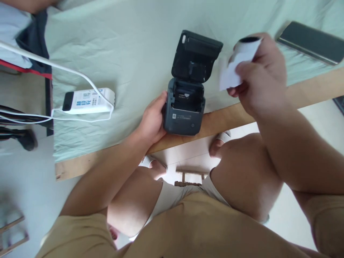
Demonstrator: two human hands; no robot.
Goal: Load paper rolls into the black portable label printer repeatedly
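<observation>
A small dark label printer (pixel 184 120) rests at the table's front edge with its lid (pixel 197 53) swung up, so its inner compartment shows. My left hand (pixel 153 120) grips the printer's left side, fingers against the casing. Up and to the right of it, my right hand (pixel 262 75) is closed around a white paper roll (pixel 248 52) with a dark core. A loose end of the paper hangs toward the printer, slightly blurred. Roll and printer are apart.
A white power bank (pixel 91 101) with white cables (pixel 80 74) lies on the pale green cloth (pixel 129 43) at left. A dark phone (pixel 313 42) lies at the far right. The table's wooden edge (pixel 88 163) runs above my legs. Part of another person's arm (pixel 25 4) shows top left.
</observation>
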